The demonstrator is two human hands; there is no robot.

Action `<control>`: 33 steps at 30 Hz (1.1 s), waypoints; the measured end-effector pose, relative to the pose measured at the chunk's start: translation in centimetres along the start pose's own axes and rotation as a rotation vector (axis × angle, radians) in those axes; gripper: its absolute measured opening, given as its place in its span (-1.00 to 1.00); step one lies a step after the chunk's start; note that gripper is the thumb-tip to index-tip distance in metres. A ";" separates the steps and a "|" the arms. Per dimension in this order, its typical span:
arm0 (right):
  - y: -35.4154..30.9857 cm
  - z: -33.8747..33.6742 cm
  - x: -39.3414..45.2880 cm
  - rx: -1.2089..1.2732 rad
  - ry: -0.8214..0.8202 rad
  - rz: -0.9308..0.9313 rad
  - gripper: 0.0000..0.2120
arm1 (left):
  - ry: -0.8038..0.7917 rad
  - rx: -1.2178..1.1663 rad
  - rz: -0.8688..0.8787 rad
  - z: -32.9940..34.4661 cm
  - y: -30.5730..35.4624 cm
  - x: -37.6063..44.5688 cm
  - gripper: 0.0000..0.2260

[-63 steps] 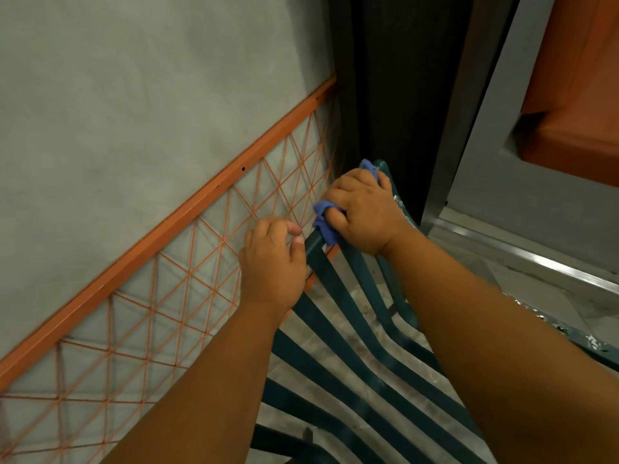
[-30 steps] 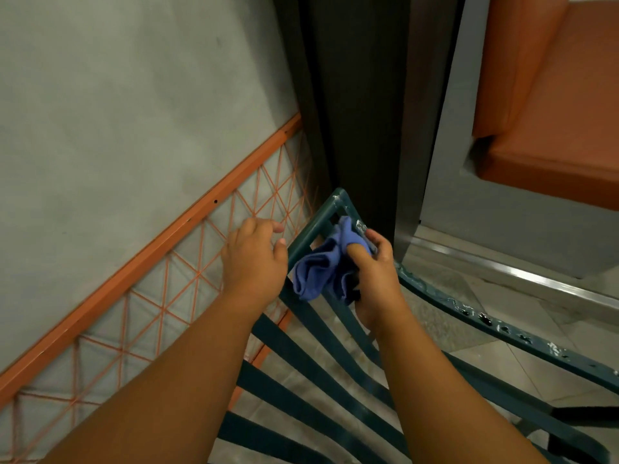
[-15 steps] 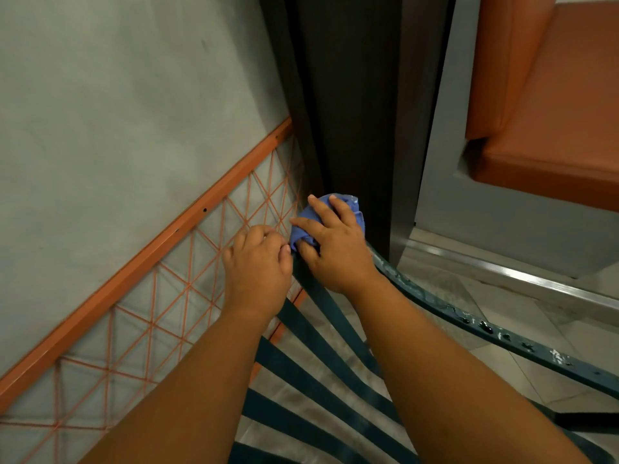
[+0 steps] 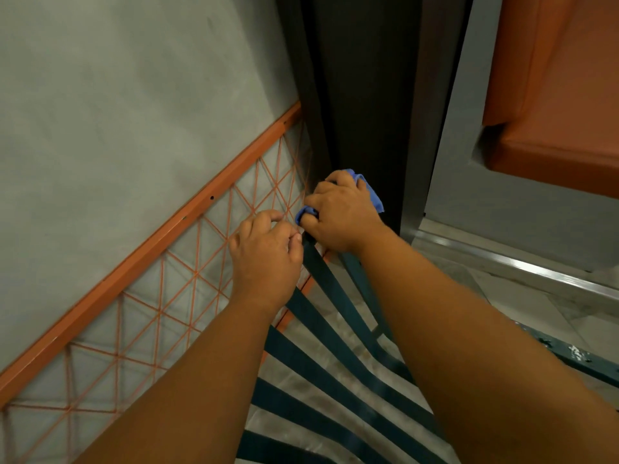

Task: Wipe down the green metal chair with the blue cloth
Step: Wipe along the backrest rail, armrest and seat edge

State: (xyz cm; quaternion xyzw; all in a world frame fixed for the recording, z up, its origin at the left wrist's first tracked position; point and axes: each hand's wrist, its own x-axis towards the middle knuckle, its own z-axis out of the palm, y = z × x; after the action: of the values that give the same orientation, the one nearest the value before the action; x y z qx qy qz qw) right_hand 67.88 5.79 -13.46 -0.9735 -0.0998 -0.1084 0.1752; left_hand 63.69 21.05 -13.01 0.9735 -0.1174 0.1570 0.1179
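Observation:
The green metal chair (image 4: 321, 333) lies below me, its dark green slats running from the centre down to the bottom right. My right hand (image 4: 341, 216) is closed around the blue cloth (image 4: 373, 195) and presses it over the chair's top corner, which the hand hides. My left hand (image 4: 264, 259) grips the chair's frame edge just to the left of it, fingers curled. Both forearms cover much of the slats.
An orange metal frame with a wire lattice (image 4: 160, 289) leans along the grey wall on the left, touching the chair's side. A dark pillar (image 4: 361, 95) stands straight ahead. An orange cushioned seat (image 4: 556, 95) sits at upper right above a metal floor track (image 4: 502, 262).
My right hand has curled from a flat press into a fist around the cloth at the chair's corner. My left hand stays on the frame edge.

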 end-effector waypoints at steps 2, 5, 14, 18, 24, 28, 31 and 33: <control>-0.1 -0.1 0.9 -0.045 -0.032 0.069 -0.64 | 0.007 0.000 -0.001 0.0 -0.1 -0.1 -0.84; -1.0 -0.4 2.2 -0.168 -0.150 0.137 -0.63 | 0.006 -0.003 0.002 0.1 -0.2 -0.1 -0.84; -0.3 -1.6 5.5 -0.230 -0.440 0.189 -0.52 | 0.035 0.003 0.012 0.0 -0.2 -0.2 -0.84; -0.1 -2.7 6.4 0.068 -0.460 0.420 -0.74 | 0.024 -0.001 0.012 -0.1 -0.1 -0.3 -0.82; 1.8 -1.9 5.4 0.477 -0.276 0.469 -0.71 | 0.021 -0.013 0.024 -0.2 0.1 -0.2 -0.83; 1.0 1.0 1.5 0.060 0.092 0.074 -0.62 | 0.005 -0.010 0.021 -0.2 0.0 -0.1 -0.83; 0.9 1.5 -0.6 0.147 0.176 -0.112 -0.63 | -0.003 -0.015 0.016 -0.1 0.0 0.1 -0.82; 1.4 1.7 -1.2 0.163 0.176 -0.175 -0.67 | -0.003 -0.023 0.012 -0.1 -0.1 0.1 -0.82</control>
State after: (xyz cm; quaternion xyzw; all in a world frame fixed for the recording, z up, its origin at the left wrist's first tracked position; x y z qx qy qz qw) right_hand 67.35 4.95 -15.78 -0.9304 -0.1770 -0.1995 0.2514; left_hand 63.78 21.11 -12.94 0.9715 -0.1250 0.1551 0.1282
